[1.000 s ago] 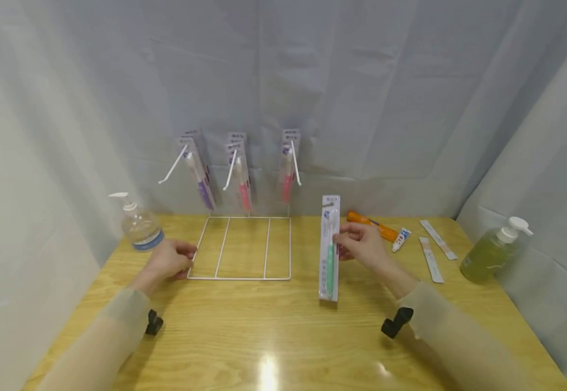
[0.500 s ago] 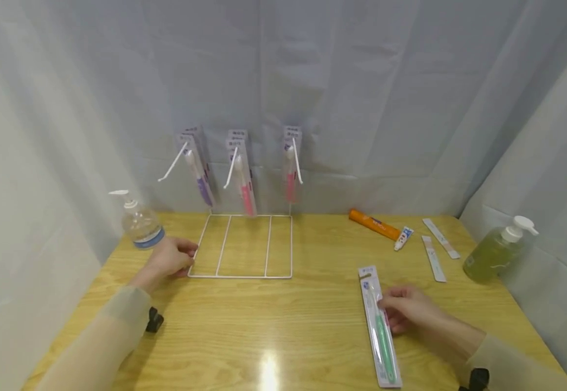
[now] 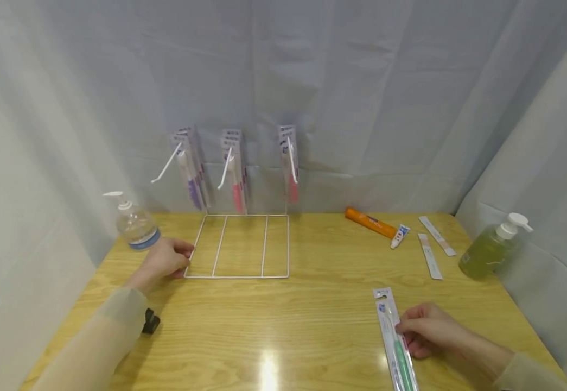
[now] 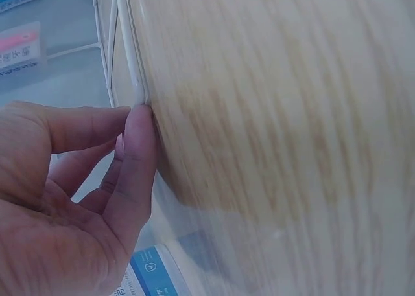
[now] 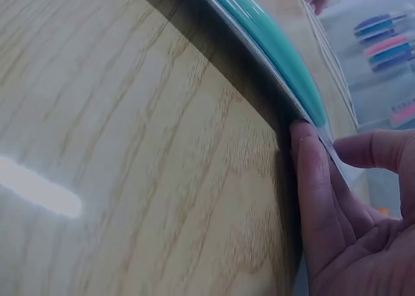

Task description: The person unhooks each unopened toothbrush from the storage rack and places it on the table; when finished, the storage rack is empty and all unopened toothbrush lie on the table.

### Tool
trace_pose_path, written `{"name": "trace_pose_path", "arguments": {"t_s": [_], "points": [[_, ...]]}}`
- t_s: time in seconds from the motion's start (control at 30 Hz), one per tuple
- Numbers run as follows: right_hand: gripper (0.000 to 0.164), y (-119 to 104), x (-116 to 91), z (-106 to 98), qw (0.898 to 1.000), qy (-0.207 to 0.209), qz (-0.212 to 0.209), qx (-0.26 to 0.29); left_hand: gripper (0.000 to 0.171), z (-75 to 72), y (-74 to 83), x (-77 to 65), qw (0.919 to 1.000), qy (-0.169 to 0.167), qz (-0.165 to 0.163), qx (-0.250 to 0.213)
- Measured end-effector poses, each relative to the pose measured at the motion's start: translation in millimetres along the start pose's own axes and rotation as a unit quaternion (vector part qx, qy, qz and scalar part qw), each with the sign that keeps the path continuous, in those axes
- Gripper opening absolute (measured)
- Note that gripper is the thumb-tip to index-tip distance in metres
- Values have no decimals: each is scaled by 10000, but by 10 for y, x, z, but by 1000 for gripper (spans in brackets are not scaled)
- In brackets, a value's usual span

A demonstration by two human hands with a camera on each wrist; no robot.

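Observation:
In the head view my right hand point(image 3: 432, 330) pinches the right edge of a packaged toothbrush point(image 3: 393, 336) with a green handle, near the table's front right. The pack is tilted and its lower end leaves the frame. Seen from the right wrist, its green handle point(image 5: 285, 59) stands out above the backing, with my thumb and fingers on either side of the edge. My left hand point(image 3: 163, 259) holds the left side of a white wire rack point(image 3: 236, 277) near its front corner. From the left wrist, thumb and finger pinch that wire point(image 4: 134, 50).
Toothbrush packs with purple point(image 3: 194, 191) and pink point(image 3: 237, 196) handles hang on the rack's hooks. A clear pump bottle point(image 3: 137, 225) stands left, a green pump bottle point(image 3: 488, 252) right. An orange tube point(image 3: 370, 222), a small toothpaste tube point(image 3: 400, 236) and two narrow sachets point(image 3: 429, 256) lie back right.
My right hand has moved toward me and to the right with the green toothbrush pack, away from the rack. My left hand has stayed on the rack.

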State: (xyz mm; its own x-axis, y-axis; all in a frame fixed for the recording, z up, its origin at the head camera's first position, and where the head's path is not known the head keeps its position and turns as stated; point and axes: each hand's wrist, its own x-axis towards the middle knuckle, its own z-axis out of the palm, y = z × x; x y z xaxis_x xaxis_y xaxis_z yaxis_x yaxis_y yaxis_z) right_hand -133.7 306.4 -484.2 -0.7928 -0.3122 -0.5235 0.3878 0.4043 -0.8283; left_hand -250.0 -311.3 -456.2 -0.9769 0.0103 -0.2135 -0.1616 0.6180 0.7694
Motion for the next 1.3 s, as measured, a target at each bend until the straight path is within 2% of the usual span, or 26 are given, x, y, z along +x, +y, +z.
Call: {"name": "trace_pose_path", "arguments": {"t_s": [0.2, 0.43, 0.53, 0.6, 0.7, 0.83, 0.9, 1.13, 1.3], "points": [[13, -26, -27, -30, 9983, 199, -142, -532, 57, -1, -13, -3, 10000, 13, -6, 29], [26, -109, -38, -81, 9899, 71, -388, -1363, 56, 13, -13, 16, 10000, 6, -3, 6], [32, -210, -71, -118, 9795, 48, -432, -1967, 56, 23, -9, 23, 10000, -31, 6, 7], [34, -352, -73, -140, 9695, 82, -620, -2368, 57, 23, -9, 29, 10000, -50, 15, 19], [30, -674, 6, -171, 9534, 208, -1332, -2698, 57, 11, -9, 30, 10000, -46, -4, 23], [18, -1179, 290, -209, 9338, 511, -2491, -2516, 57, -9, -16, 31, 10000, -25, -60, 25], [20, -1425, 501, -207, 9294, 714, -2819, -2275, 58, -17, -22, 32, 10000, -31, -68, 25], [34, -2157, 1397, 7, 9157, 1698, -3372, -1377, 57, -41, -25, 24, 10000, 10, -89, -11], [35, -2572, 1837, 198, 9066, 2126, -3630, -318, 57, -29, -6, 13, 9998, -34, -152, -96]]}}
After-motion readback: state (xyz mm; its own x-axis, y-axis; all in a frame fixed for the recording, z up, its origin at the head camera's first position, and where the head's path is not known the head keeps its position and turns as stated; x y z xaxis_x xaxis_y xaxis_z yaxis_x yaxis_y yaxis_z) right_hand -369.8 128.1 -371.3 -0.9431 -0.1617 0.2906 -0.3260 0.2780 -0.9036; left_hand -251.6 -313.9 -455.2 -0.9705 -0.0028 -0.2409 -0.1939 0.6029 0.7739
